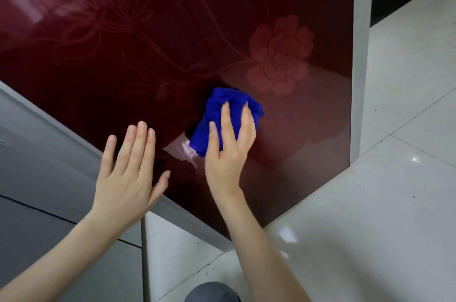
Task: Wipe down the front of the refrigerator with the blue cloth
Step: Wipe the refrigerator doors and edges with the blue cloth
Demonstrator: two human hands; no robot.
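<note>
The refrigerator front (pixel 172 30) is a glossy dark red door with a pale flower pattern, filling the upper part of the view. A bunched blue cloth (pixel 222 106) lies against its lower part. My right hand (pixel 228 151) presses the cloth onto the door with fingers spread over it, the thumb at the cloth's left side. My left hand (pixel 129 175) lies flat with straight fingers against the door's lower left edge, holding nothing.
Grey side panels (pixel 37 153) frame the door at the left, and a grey wall edge (pixel 361 54) stands at its right. White glossy floor tiles (pixel 370 215) spread to the right and below. A grey-clad knee (pixel 212 293) shows at the bottom.
</note>
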